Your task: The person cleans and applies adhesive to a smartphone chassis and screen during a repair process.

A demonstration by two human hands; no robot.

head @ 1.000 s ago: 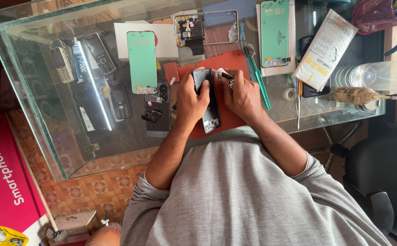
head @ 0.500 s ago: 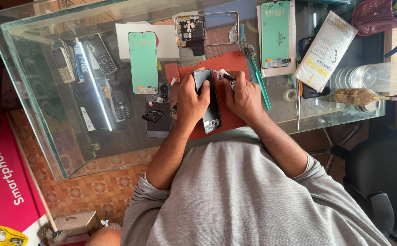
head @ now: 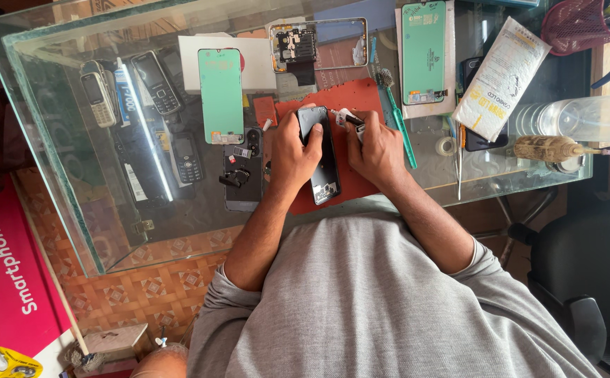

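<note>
Your left hand [head: 294, 150] wraps around the dark phone [head: 321, 157], fingers curled over its left edge and thumb pressing on its face, pinning it to the red mat [head: 350, 94]. Your right hand [head: 375, 143] is closed around a small tool [head: 341, 117], its tip touching the phone's far right corner. You seem to be working at the phone's edge there, so the next move calls for a steady grip and light pressure along that edge. A green brush [head: 396, 115] lies just right of your right hand. Left of the mat sit a green screen panel [head: 221, 94] and an opened phone back [head: 243, 175] on the glass table [head: 74, 203].
</note>
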